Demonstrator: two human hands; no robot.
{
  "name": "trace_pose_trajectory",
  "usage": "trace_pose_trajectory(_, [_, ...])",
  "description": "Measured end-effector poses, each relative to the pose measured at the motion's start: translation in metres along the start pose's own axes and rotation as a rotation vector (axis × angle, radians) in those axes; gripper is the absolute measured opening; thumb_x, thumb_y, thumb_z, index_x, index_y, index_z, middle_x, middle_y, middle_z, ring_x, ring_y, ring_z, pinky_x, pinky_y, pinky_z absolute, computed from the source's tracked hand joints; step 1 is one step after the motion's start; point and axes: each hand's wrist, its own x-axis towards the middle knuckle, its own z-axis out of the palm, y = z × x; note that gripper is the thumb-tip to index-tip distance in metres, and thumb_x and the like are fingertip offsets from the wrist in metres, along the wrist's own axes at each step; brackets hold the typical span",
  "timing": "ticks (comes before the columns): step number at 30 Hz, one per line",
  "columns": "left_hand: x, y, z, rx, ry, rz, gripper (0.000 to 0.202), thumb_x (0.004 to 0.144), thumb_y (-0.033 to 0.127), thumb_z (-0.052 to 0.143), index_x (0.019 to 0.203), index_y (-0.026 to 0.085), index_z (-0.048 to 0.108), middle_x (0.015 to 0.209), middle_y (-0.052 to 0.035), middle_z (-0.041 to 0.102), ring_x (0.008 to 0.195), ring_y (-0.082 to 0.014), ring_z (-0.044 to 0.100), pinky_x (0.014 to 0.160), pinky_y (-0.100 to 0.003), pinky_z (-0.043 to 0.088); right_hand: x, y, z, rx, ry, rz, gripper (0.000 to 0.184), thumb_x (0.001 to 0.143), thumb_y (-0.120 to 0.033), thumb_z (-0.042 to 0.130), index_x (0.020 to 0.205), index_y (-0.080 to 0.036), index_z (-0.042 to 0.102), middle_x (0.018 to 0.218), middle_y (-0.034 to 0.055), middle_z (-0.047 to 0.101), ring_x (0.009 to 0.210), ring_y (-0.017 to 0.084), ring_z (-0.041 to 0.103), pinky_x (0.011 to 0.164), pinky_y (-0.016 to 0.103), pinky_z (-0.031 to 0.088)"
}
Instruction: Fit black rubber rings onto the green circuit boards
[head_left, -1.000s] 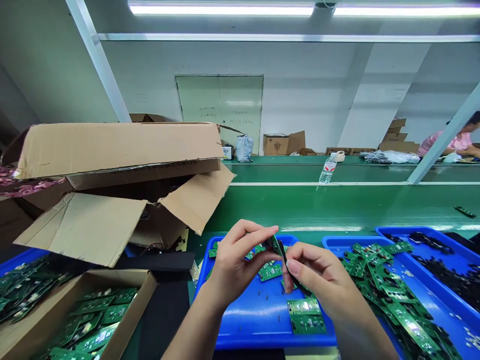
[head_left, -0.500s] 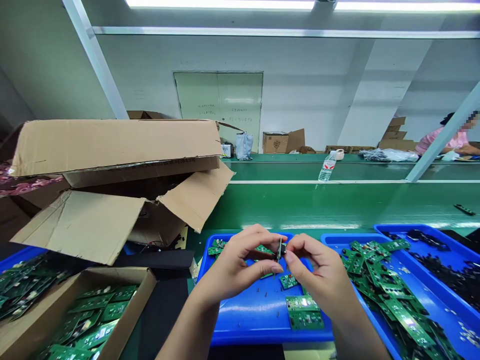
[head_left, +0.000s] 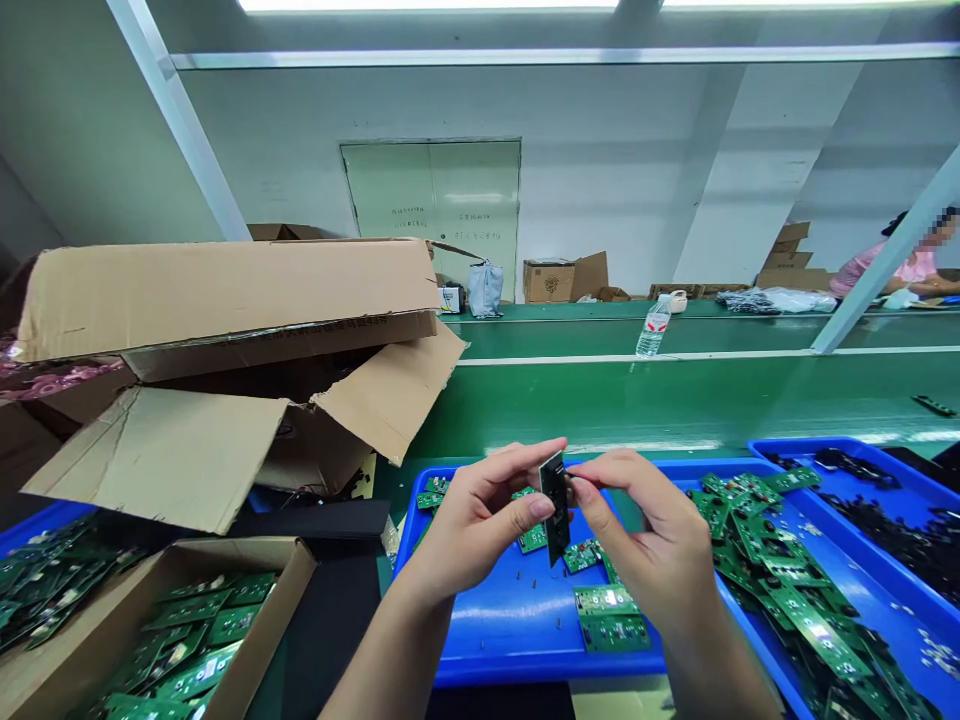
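The person's left hand [head_left: 480,520] and right hand [head_left: 645,530] are raised close together above a bright blue plastic tray [head_left: 510,640], with a narrow black rectangular board [head_left: 556,505] standing upright between them. The left thumb and fingers pinch its left side, while the right thumb and forefinger close on its upper right edge. Below the hands, the tray holds several green printed circuit boards [head_left: 604,600] and tiny dark pins [head_left: 517,578]. Just to the right, a second blue tray [head_left: 720,465] carries a heap of similar green boards, and a third blue tray [head_left: 885,470] holds black parts. At lower left, a brown cardboard box [head_left: 277,590] is packed with green boards, beneath a large open cardboard carton [head_left: 225,290]. Beyond the trays runs a long green table [head_left: 600,400], with a clear plastic water bottle [head_left: 654,328] on it. A co-worker in a pink top [head_left: 892,270] sits at far right.
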Motion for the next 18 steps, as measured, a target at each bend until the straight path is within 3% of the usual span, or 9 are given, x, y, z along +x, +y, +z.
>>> trace_pose_trajectory(5, [0.002, -0.005, -0.001, -0.016, 0.003, 0.011, 0.041, 0.08, 0.042, 0.074, 0.119, 0.029, 0.069, 0.08, -0.0009, 0.053, 0.072, -0.0116, 0.048, 0.068, -0.023, 0.043, 0.003, 0.002, 0.001, -0.123, 0.05, -0.075, 0.01, 0.09, -0.014, 0.057, 0.085, -0.02, 0.063, 0.077, 0.003, 0.066, 0.069, 0.016, 0.063, 0.063, 0.028, 0.052])
trace_pose_trajectory(11, [0.004, -0.003, -0.002, -0.014, -0.114, 0.064, 0.036, 0.081, 0.039, 0.074, 0.115, 0.031, 0.071, 0.081, -0.0018, 0.054, 0.072, -0.0111, 0.049, 0.063, -0.02, 0.044, 0.007, 0.009, -0.005, -0.224, 0.051, -0.194, 0.011, 0.091, -0.011, 0.055, 0.09, -0.019, 0.062, 0.083, 0.0048, 0.064, 0.076, 0.017, 0.063, 0.066, 0.029, 0.054])
trace_pose_trajectory(18, [0.005, -0.004, -0.006, -0.088, -0.242, -0.066, 0.034, 0.078, 0.045, 0.076, 0.109, 0.032, 0.074, 0.082, -0.0022, 0.057, 0.073, -0.0127, 0.057, 0.066, -0.024, 0.05, 0.005, 0.011, -0.012, -0.215, 0.067, -0.289, 0.019, 0.089, -0.005, 0.056, 0.097, -0.02, 0.063, 0.092, 0.0061, 0.061, 0.084, 0.017, 0.062, 0.071, 0.029, 0.054])
